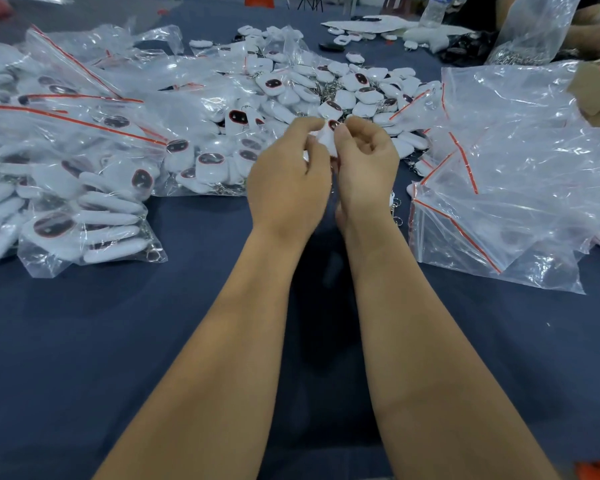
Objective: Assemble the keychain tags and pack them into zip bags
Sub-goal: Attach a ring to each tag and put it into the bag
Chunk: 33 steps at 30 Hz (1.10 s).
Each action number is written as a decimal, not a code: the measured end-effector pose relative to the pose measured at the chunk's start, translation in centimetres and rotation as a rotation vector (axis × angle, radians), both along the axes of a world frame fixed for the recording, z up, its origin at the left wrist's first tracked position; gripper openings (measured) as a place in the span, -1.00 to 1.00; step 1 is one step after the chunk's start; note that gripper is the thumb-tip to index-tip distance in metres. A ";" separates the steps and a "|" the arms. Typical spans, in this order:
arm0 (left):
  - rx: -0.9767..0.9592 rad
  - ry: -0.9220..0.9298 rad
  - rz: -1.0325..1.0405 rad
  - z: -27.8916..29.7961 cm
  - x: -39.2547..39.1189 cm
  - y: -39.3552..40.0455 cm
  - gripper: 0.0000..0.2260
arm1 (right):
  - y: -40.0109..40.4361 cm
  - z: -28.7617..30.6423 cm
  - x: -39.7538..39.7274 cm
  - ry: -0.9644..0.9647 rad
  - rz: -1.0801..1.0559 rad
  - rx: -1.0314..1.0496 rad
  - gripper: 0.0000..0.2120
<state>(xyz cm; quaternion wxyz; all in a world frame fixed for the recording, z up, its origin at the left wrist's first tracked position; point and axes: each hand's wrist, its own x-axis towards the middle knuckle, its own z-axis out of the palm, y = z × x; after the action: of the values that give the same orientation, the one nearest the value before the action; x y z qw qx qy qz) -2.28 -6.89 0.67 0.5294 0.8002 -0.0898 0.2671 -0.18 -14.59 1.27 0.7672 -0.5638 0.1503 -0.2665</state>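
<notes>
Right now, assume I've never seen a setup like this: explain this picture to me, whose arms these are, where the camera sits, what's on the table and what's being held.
There is no machine here. The single picture comes from a camera worn on a person's head, looking forward and down, so the two bare arms are that person's own. The left hand and right hand meet above a dark blue table and together pinch one small white keychain tag. Beyond them lies a loose pile of tags. On the left are filled zip bags with red seal strips; on the right, empty zip bags. A water bottle stands at the far edge.
</notes>
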 end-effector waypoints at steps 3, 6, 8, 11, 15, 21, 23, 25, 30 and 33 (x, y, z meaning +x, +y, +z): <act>-0.261 -0.022 0.100 0.5 0.6 1.5 -0.79 | 0.5 -0.1 0.1 -0.023 0.039 0.020 -0.79; -0.397 0.000 0.248 0.5 1.7 3.5 -0.80 | 0.5 -0.2 0.1 -0.055 0.106 0.032 -0.82; -0.425 0.050 0.310 0.4 2.1 4.5 -0.80 | 0.6 -0.2 -0.1 -0.092 0.094 -0.025 -0.85; -0.303 0.108 0.321 0.1 2.2 4.7 -0.83 | 0.6 -0.2 -0.2 -0.126 0.043 -0.144 -0.78; -0.045 0.165 0.175 -0.3 2.2 4.0 -0.79 | 0.4 -0.2 -0.3 0.053 0.046 -0.413 -0.81; 0.259 0.239 0.079 -1.0 2.3 3.1 -0.61 | 0.3 0.7 -0.8 0.566 0.398 -1.117 -0.67; 0.303 0.289 0.100 -1.3 2.6 3.2 -0.52 | 0.1 0.9 -1.1 0.599 0.480 -1.187 -0.68; 0.309 0.293 0.139 -1.5 2.8 3.3 -0.55 | -0.4 1.0 -1.2 0.580 0.519 -1.195 -0.69; 0.030 0.248 0.236 -1.1 2.6 3.5 -0.70 | -1.8 1.3 -1.5 0.475 0.562 -1.033 -0.71; -0.036 0.217 0.243 -1.0 2.5 3.5 -0.74 | -2.0 1.0 -1.1 0.328 0.442 -0.832 -0.73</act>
<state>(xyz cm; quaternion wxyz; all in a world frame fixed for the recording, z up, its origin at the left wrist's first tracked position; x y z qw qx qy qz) 0.24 -3.39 -0.29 0.5140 0.8197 0.0701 0.2428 -1.28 -16.61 2.24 0.4816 -0.8750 0.0269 -0.0424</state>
